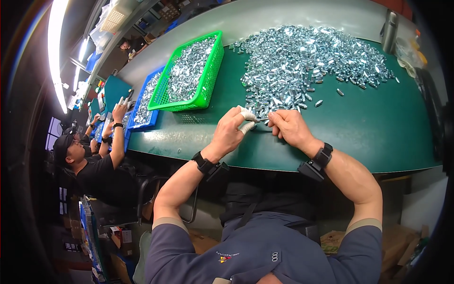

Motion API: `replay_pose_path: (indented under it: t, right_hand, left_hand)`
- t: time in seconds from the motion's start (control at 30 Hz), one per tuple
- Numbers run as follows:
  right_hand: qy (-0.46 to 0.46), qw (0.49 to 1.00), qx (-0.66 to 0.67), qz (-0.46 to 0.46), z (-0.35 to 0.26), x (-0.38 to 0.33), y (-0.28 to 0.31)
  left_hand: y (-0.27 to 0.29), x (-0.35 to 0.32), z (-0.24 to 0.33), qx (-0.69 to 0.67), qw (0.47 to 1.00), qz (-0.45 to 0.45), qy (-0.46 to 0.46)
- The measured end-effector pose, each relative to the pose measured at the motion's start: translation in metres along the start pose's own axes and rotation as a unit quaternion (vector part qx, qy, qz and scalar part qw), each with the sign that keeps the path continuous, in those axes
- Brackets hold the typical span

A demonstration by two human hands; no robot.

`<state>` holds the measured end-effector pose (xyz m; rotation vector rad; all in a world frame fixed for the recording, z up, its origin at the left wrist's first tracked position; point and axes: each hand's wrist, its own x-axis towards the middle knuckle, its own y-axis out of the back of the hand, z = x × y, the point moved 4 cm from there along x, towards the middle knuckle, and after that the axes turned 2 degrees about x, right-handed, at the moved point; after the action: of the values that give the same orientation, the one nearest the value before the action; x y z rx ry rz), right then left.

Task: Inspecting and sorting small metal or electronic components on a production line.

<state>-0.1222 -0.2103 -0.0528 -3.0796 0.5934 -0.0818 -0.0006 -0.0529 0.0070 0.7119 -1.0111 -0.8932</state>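
My left hand (pixel 229 131), with white wraps on its fingertips, is closed in a pinch at the near edge of a wide pile of small shiny metal cylinders (pixel 279 61). Facing it, my right hand (pixel 294 128) is closed too, thumb against forefinger. Between the two sets of fingertips sits a small metal piece (pixel 258 120), partly covered by them. Its exact shape is too small to make out, and I cannot tell whether each hand has its own piece. Black straps with small boxes circle both wrists.
Left of the pile stands a green plastic basket (pixel 204 96) full of similar metal pieces. A blue tray (pixel 143 120) with more lies beyond it. At the far right stand a metal flask (pixel 389 32) and a plastic bag (pixel 407 54). Co-workers sit along the green-topped table (pixel 378 128) at left.
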Motion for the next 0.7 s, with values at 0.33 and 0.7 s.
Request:
replay_pose_path:
  t: [0.33,0.7]
  right_hand:
    - [-0.064,0.997,-0.007,-0.045,0.000,-0.006,-0.012]
    - [0.020,0.992,0.093,0.083,0.000,0.003,0.008]
  left_hand:
    - [-0.003,-0.007,0.008,-0.054,0.998,-0.001,0.021]
    - [0.102,0.016,-0.041,0.200,0.964,0.175,0.014]
